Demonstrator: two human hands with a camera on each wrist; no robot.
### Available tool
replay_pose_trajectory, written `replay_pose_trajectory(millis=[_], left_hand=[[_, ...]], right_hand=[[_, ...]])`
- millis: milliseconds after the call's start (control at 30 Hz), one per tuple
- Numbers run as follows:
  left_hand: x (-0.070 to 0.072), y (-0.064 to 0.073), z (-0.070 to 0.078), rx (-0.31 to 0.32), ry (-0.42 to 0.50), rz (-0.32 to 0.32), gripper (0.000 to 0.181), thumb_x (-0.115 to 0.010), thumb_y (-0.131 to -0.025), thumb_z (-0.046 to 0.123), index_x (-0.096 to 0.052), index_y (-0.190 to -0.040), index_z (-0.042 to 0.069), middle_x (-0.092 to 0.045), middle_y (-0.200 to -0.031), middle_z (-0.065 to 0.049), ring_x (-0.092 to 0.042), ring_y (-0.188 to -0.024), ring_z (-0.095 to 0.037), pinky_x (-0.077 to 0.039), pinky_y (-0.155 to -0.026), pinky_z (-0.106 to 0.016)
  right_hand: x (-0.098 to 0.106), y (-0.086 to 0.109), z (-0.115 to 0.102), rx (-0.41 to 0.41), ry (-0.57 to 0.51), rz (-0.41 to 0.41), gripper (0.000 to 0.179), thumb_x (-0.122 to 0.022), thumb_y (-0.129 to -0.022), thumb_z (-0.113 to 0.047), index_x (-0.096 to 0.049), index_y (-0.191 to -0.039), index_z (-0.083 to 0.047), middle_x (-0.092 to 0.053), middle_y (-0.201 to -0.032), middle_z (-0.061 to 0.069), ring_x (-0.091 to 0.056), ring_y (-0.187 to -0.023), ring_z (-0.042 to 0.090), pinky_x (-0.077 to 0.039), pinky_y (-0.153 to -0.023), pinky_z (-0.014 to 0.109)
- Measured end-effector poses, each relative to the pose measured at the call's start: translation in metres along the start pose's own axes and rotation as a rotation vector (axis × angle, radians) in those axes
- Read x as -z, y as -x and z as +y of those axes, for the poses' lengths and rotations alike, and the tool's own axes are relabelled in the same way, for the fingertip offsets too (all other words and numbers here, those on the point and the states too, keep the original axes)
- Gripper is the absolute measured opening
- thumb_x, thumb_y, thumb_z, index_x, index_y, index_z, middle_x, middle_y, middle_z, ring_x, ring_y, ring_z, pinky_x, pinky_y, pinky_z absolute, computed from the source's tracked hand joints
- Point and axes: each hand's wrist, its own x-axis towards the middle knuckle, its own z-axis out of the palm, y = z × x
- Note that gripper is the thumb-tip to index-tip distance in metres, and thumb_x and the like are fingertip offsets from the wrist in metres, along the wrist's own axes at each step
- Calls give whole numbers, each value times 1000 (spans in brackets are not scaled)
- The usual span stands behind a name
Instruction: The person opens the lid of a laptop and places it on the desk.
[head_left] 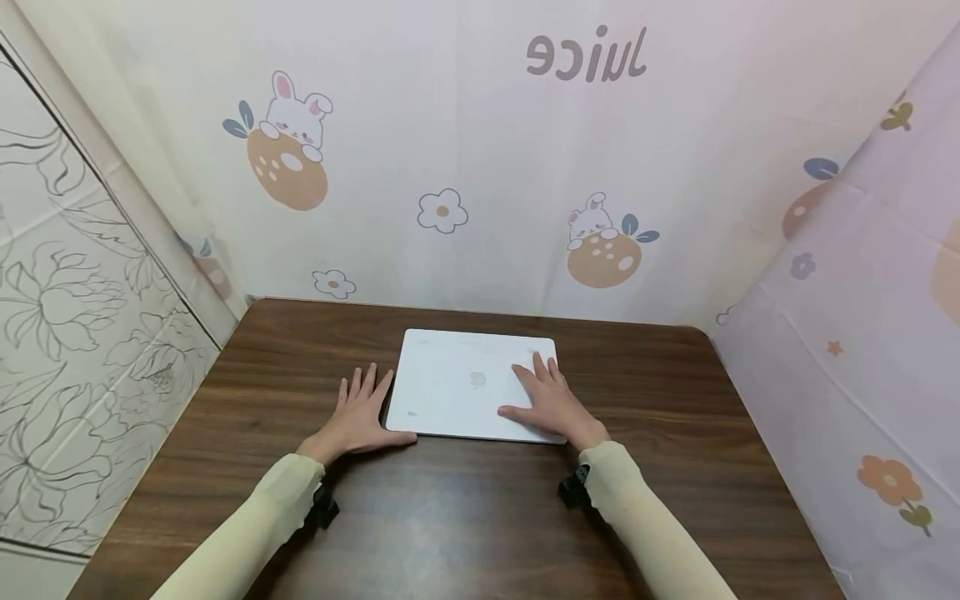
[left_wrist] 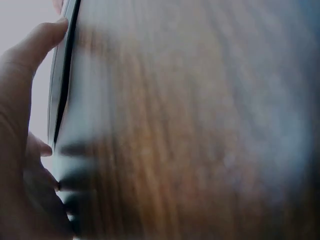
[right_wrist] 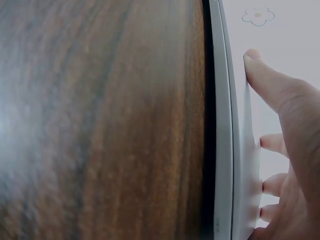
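The head view is evenly and softly lit, with faint shadows cast beneath the forearms. A pale sheen is seen on the dark wood-grain bench (head_left: 465, 517). Straight edges are bowed by wide-angle distortion. Both wrist views are blurred; the wood grain is smeared and out of focus.

From my right wrist camera I see my right hand (right_wrist: 287, 150) lying flat on the closed white laptop (right_wrist: 226, 125), thumb and fingertips pressed on its lid. The laptop's thin edge runs along the dark wooden desk (right_wrist: 110, 120). A flower-print curtain (right_wrist: 280, 25) shows behind
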Motion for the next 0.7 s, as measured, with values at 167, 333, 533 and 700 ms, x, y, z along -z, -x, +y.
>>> replay_pose_trajectory(millis=[167, 333, 533, 700], left_hand=[[-1, -1, 0, -4, 2, -8, 129, -70, -70, 84, -20, -166, 13, 0, -171, -26, 6, -156, -52, 2, -121, -71], [0, -1, 1, -1, 6, -7, 127, -70, -70, 84, -21, -166, 17, -1, -171, -26, 6, -157, -51, 3, -121, -71], [0, -1, 3, 3, 6, -14, 127, -70, -71, 83, -20, -166, 17, 0, -171, -26, 6, -157, -52, 3, -121, -71], [1, 1, 3, 3, 9, -14, 126, -71, -71, 83, -20, -166, 17, 0, -171, -26, 6, -157, -52, 3, -121, -72]], right_hand=[[0, 2, -3, -5, 18, -2, 102, -57, -87, -79, -31, -163, -16, -3, -172, 24, 2, -157, 52, -11, -122, 71], [5, 8, -9, 1, 41, 5, 97, -60, -90, -72, -34, -162, -13, -13, -170, 28, -8, -155, 55, -15, -119, 74], [14, 24, -15, 34, 41, 71, 91, -68, -91, -61, -39, -159, -9, -26, -166, 29, -24, -152, 54, -26, -119, 68], [15, 41, -22, 59, -22, 159, 86, -74, -90, -55, -44, -157, -11, -36, -163, 25, -35, -150, 45, -38, -116, 61]])
